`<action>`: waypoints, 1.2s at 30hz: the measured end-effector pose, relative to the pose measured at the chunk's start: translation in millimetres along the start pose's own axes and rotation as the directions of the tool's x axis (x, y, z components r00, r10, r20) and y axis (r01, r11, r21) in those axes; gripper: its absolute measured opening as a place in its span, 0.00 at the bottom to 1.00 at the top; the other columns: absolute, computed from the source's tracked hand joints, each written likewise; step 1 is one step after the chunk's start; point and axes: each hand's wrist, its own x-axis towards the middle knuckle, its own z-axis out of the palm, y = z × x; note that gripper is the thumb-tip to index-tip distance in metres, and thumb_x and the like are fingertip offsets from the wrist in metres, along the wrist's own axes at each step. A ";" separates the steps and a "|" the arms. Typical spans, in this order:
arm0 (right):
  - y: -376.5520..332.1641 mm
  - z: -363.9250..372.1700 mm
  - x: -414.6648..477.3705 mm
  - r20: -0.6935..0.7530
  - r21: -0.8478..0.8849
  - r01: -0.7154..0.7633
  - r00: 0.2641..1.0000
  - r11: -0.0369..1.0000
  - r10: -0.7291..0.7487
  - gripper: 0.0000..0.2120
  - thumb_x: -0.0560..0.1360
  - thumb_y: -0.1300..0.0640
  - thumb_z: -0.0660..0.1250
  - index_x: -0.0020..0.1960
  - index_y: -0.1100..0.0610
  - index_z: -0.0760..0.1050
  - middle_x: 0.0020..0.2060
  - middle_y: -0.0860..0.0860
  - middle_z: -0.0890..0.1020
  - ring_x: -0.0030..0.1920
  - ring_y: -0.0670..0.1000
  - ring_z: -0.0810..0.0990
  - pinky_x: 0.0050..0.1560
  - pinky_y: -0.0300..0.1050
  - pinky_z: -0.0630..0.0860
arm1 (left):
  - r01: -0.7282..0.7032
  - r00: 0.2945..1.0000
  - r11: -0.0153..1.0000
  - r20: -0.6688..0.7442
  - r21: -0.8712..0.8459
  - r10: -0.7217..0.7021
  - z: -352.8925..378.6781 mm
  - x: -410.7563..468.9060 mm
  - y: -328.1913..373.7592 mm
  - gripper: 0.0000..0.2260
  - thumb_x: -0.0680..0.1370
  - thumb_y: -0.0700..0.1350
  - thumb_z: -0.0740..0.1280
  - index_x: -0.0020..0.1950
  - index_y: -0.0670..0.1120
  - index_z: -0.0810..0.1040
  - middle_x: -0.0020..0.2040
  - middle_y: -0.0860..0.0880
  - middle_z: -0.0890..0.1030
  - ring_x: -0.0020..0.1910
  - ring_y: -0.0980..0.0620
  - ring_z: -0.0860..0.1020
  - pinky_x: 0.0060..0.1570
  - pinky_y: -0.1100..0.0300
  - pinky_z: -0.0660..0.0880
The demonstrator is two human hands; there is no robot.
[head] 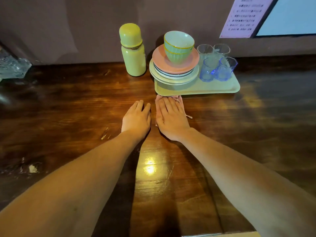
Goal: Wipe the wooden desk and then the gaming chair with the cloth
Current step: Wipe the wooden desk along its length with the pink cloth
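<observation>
Right grip [171, 117]: flat, fingers straight, pressing the pink cloth [179, 98] to the counter [68, 117]; nothing clasped.
Cloth: under that palm, far edge at tray [205, 88] rim.
Left grip [136, 118]: flat on bare wood, just left, holding nothing.
Wipe tip: keep even pressure, long strokes; I'd shift the tray so no strip's missed.
Tray: just beyond fingertips; plate stack [174, 72] w/ 2 nested bowls [178, 47], top one empty; 4 glasses [216, 65], apparently empty.
Flask [132, 50]: beyond-left, capped, contents hidden.
Chair: not in view.
</observation>
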 end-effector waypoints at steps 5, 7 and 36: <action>-6.3 -0.9 -33.0 0.064 -0.040 0.028 0.998 0.999 -0.026 0.33 0.84 0.46 0.44 0.85 0.60 0.49 0.84 0.59 0.55 0.84 0.59 0.51 0.84 0.58 0.46 | -0.009 1.000 1.000 0.021 -0.010 0.009 1.2 10.0 -5.7 0.21 0.88 0.52 0.55 0.81 0.52 0.68 0.78 0.45 0.70 0.78 0.43 0.66 0.73 0.48 0.70; -12.1 -5.3 -61.7 0.087 -0.073 0.089 0.993 0.993 -0.083 0.34 0.84 0.46 0.47 0.85 0.62 0.49 0.84 0.62 0.55 0.84 0.61 0.51 0.84 0.60 0.48 | -0.017 0.999 1.000 0.046 0.009 0.016 -1.3 10.3 -5.5 0.22 0.87 0.52 0.53 0.81 0.52 0.66 0.78 0.44 0.69 0.77 0.42 0.66 0.74 0.47 0.68; -26.1 -8.0 -124.8 0.133 0.021 0.097 0.986 0.995 -0.099 0.31 0.87 0.44 0.39 0.86 0.57 0.49 0.85 0.56 0.54 0.85 0.55 0.50 0.84 0.57 0.51 | 0.029 0.984 0.997 0.171 0.066 -0.040 -0.9 -13.0 4.2 0.35 0.84 0.45 0.63 0.87 0.52 0.48 0.87 0.42 0.48 0.85 0.42 0.47 0.82 0.41 0.46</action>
